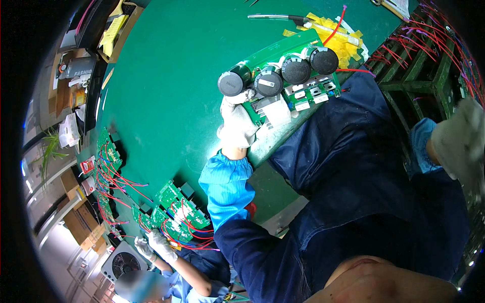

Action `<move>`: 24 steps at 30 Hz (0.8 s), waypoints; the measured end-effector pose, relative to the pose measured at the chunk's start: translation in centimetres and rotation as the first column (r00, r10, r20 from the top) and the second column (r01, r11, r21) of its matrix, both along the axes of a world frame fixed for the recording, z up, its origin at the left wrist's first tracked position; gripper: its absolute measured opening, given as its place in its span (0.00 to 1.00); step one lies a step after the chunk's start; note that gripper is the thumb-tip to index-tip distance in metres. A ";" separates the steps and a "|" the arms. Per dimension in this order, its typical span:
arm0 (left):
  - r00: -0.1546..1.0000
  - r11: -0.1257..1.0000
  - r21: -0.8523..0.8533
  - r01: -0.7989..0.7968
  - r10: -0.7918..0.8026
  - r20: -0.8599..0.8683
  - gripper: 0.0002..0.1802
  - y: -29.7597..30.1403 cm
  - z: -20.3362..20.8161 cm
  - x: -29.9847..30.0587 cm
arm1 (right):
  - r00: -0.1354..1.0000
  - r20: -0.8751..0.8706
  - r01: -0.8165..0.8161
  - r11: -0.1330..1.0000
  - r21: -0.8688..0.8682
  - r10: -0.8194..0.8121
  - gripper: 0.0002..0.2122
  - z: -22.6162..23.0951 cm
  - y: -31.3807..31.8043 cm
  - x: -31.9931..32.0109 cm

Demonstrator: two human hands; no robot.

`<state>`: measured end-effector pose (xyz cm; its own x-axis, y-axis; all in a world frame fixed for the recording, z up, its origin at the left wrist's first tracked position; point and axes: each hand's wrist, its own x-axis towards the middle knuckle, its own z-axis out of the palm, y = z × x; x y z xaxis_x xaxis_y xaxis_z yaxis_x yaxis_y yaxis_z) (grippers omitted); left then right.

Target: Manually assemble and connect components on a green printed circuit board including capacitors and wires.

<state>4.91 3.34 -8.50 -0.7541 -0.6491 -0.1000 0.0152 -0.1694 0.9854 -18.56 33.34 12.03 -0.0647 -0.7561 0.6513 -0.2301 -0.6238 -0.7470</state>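
Note:
A green circuit board point(277, 53) with several large black cylindrical capacitors point(296, 70) lies tilted at the table's near edge. A white paper label point(277, 113) sits on its near left corner. My left hand point(236, 123), in a white glove and blue sleeve cover, grips the board's left end beside the leftmost capacitor. My fingertips are partly hidden by the board. Far off to the right, my right hand point(461, 139), gloved as well, is held away from the board near a green rack. Motion blur smears its fingers.
Yellow tape pieces point(343, 43) and a pen point(275, 17) lie behind the board. The green rack point(439, 83) holds many red wires. At lower left, a co-worker's gloved hands point(160, 245) handle wired boards point(177, 212). A fan point(124, 261) stands beside that person.

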 end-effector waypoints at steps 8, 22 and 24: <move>0.998 0.983 -0.183 0.012 0.001 0.070 0.10 0.2 0.1 0.7 | 0.583 -0.660 0.732 0.659 0.173 -0.474 0.11 -7.0 -2.8 3.0; 0.993 0.957 -0.287 0.035 0.000 0.120 0.11 0.2 0.0 -0.4 | 0.332 -0.882 0.661 0.749 -0.035 -0.334 0.10 -8.3 -5.1 3.6; 0.996 0.970 -0.240 0.049 -0.028 0.088 0.13 -0.4 -1.1 0.0 | 0.309 -0.908 0.662 0.750 -0.008 -0.283 0.08 -7.9 -5.2 3.7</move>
